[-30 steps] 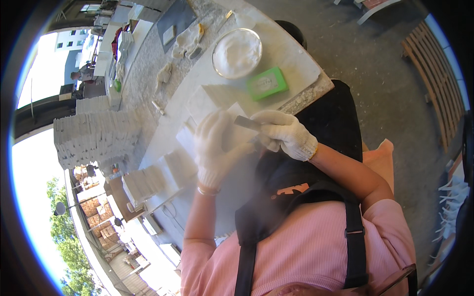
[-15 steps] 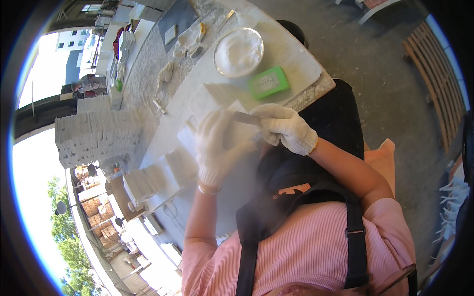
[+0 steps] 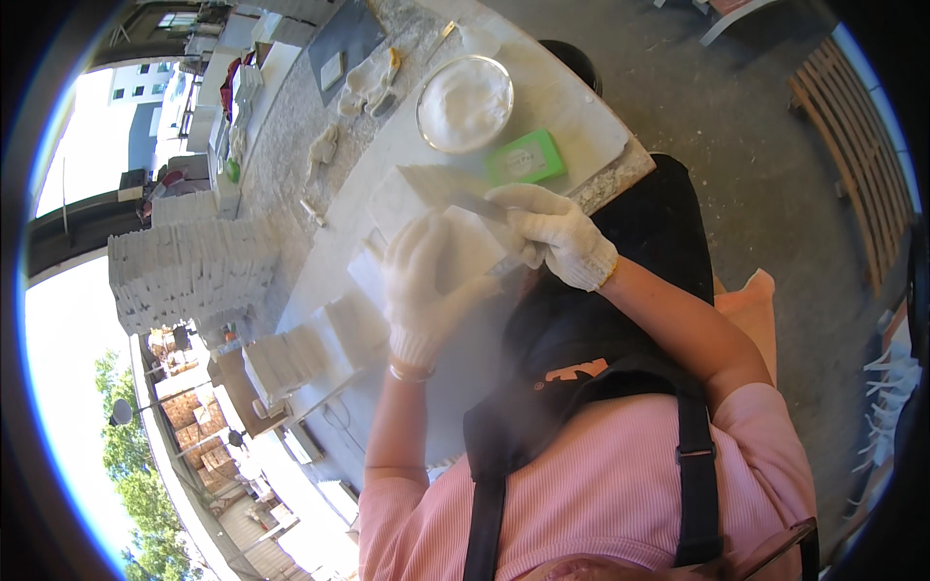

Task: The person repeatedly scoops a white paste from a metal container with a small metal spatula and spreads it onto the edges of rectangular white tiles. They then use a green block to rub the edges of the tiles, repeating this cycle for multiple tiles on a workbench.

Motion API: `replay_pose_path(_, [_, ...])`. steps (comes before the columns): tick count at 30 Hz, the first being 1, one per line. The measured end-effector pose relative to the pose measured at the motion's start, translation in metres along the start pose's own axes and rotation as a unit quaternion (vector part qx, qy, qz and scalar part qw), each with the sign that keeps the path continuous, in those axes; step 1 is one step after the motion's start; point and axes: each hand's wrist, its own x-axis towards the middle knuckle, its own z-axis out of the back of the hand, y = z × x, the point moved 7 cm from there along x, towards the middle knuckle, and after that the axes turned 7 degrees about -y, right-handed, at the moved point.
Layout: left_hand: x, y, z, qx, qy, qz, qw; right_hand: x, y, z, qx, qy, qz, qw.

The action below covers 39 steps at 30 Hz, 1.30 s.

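Observation:
A white knitted glove covers my left hand [image 3: 421, 286]. Its thumb and fingers are spread round a white square tile [image 3: 472, 250] and hold it by its sides, tilted toward me. My right hand [image 3: 567, 237], gloved too, pinches a flat grey bar [image 3: 477, 205] between thumb and fingers. The bar lies over the tile's far edge; whether it touches cannot be made out. Just beyond my hands a stack of white tiles [image 3: 415, 194] rests on the pale table board [image 3: 339, 232].
Beyond my right hand are a green box [image 3: 526, 158] and a glass bowl of white powder [image 3: 465, 104]. Used gloves [image 3: 371, 82] lie farther back. Tile stacks stand at the left, one low [image 3: 286, 358], one tall [image 3: 194, 271]. The table corner [image 3: 651, 167] is at the right.
My right hand has shifted slightly up and away with the grey bar, which now slants more steeply over the tile. More of the tile's face shows. My left hand stays nearly in place.

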Motion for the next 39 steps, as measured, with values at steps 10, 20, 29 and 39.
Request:
replay_pose_path(10, [0.003,-0.003,-0.001,-0.011,-0.012,-0.008,1.0,-0.031,-0.014,0.004,-0.031,0.028,-0.055,0.998])
replay_pose_path(20, [0.004,-0.002,-0.001,-0.013,-0.007,-0.007,1.0,-0.01,-0.009,-0.009,-0.018,-0.008,-0.016,1.0])
replay_pose_path(29, [0.0,-0.001,0.001,0.003,-0.018,-0.002,1.0,-0.002,0.01,-0.011,-0.054,0.018,0.014,0.998])
replay_pose_path(39, [0.0,-0.002,0.001,0.02,-0.038,-0.006,0.999,-0.048,0.022,0.0,-0.108,0.0,0.059,0.992])
